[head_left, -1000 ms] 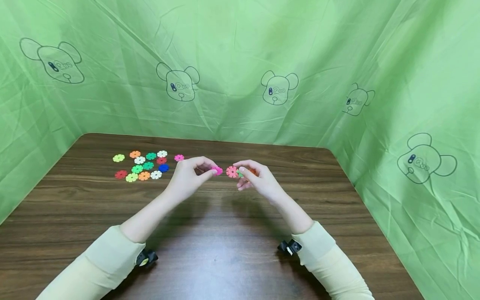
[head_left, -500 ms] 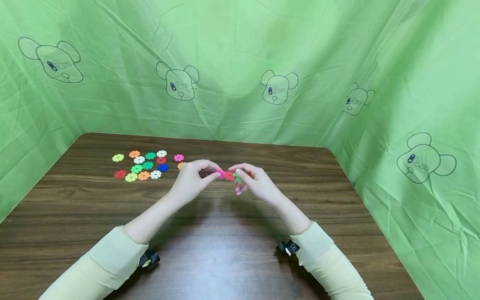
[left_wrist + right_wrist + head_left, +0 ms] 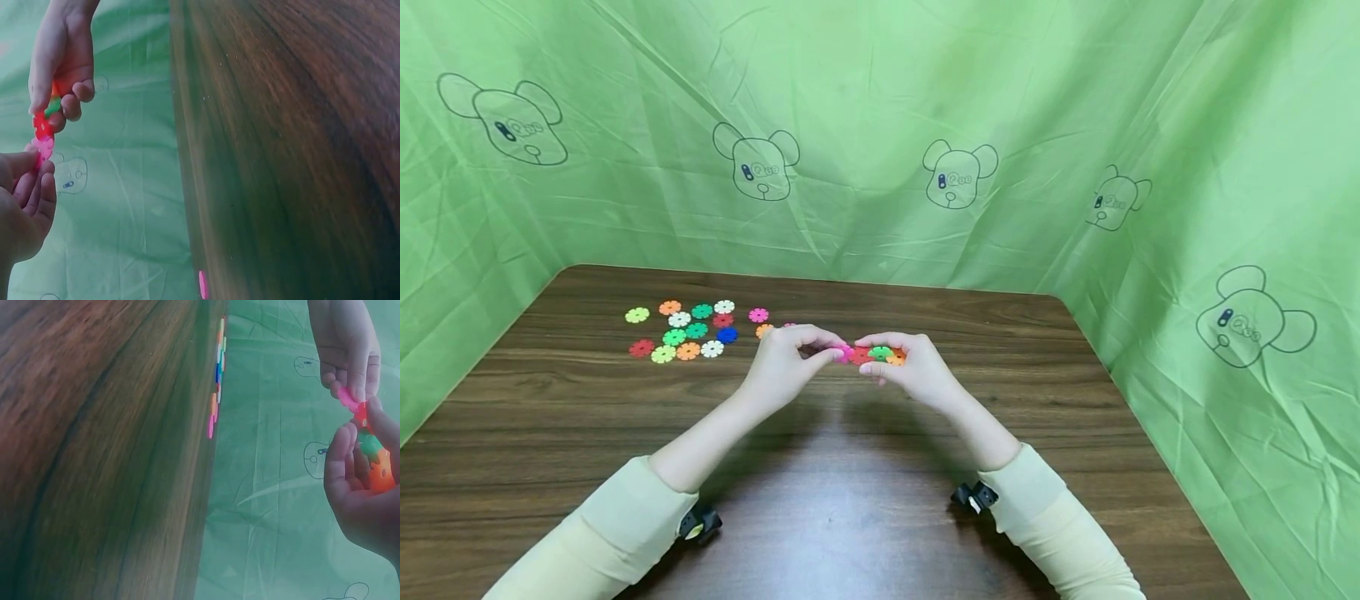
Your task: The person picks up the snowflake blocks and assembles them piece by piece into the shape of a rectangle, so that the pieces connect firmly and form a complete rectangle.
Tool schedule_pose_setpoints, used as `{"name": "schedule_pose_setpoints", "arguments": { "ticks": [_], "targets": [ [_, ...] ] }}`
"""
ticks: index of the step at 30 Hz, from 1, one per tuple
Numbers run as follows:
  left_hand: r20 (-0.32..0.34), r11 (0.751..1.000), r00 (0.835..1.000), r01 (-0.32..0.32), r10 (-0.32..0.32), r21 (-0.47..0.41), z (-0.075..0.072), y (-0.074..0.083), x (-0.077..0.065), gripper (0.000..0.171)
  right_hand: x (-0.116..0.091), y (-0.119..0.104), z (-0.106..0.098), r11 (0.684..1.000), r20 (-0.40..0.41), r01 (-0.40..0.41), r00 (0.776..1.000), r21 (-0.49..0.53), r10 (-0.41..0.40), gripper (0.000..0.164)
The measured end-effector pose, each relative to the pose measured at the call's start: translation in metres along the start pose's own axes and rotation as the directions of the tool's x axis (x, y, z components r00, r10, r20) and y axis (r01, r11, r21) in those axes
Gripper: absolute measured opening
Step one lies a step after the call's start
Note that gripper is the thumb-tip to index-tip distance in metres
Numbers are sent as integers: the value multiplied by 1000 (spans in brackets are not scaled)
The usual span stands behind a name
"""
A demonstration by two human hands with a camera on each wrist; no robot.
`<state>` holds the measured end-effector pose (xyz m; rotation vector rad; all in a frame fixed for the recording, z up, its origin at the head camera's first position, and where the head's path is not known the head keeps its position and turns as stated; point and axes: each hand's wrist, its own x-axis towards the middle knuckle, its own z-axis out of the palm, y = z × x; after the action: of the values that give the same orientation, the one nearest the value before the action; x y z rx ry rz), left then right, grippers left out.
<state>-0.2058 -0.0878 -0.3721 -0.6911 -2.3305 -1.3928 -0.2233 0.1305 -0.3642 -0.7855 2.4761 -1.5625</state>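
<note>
Between thumb and fingers, my left hand point(image 3: 782, 367) pinches a pink notched plastic disc point(image 3: 846, 354). My right hand point(image 3: 921, 371) grips a short chain of similar discs: a red disc point(image 3: 860, 356), a green disc point(image 3: 881, 353) and an orange disc point(image 3: 897, 357). In the right wrist view the pink disc point(image 3: 347, 398) meets the edge of the red disc point(image 3: 360, 415), with right thumb and fingertips at the red one. The green disc point(image 3: 370, 445) and orange disc point(image 3: 381, 472) run back toward the right palm. Both hands are raised above the table.
Loose discs in several colours lie at the table's left, among them a blue disc point(image 3: 727, 335) and a pink disc point(image 3: 758, 315). An orange disc point(image 3: 764, 331) lies just behind the left hand. Green curtains point(image 3: 865, 83) stand around the wooden table point(image 3: 827, 500).
The hands have come together, bringing the once separate pink disc against the red one. My right fingers have shifted, so more of the green and orange discs shows.
</note>
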Motion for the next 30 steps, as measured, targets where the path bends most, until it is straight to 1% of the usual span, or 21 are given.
{"name": "schedule_pose_setpoints", "arguments": {
  "ticks": [3,10,11,17,18,20,23,25,30],
  "targets": [
    [-17,1000,1000,-3,2,-13,1,1,-1,5,-1,0,0,1000,-13,-2,1000,13,2,32],
    [-47,998,999,16,-19,-66,5,4,-6,6,-5,1,2,996,-29,-70,997,48,72,32],
    [-50,997,999,17,-20,-69,5,4,-7,6,-6,-3,2,996,-28,-80,996,48,82,32],
    [-60,997,998,23,-28,-77,6,5,-8,6,-8,-2,4,994,-35,-91,995,66,94,32],
    [-61,996,998,27,-32,-82,6,5,-8,6,-7,2,4,993,-38,-89,995,74,92,32],
    [-63,995,997,33,-39,-92,6,5,-9,6,-7,1,4,990,-37,-106,993,88,109,33],
    [-64,994,997,35,-42,-105,7,6,-9,5,-7,-2,5,985,-26,-125,991,121,129,33],
    [-65,994,997,32,-39,-108,8,5,-10,5,-9,-9,4,982,-17,-130,991,137,133,33],
    [-71,995,997,10,-17,-96,9,3,-9,5,-12,-20,4,979,-5,-126,992,163,129,32]
  ]
}}
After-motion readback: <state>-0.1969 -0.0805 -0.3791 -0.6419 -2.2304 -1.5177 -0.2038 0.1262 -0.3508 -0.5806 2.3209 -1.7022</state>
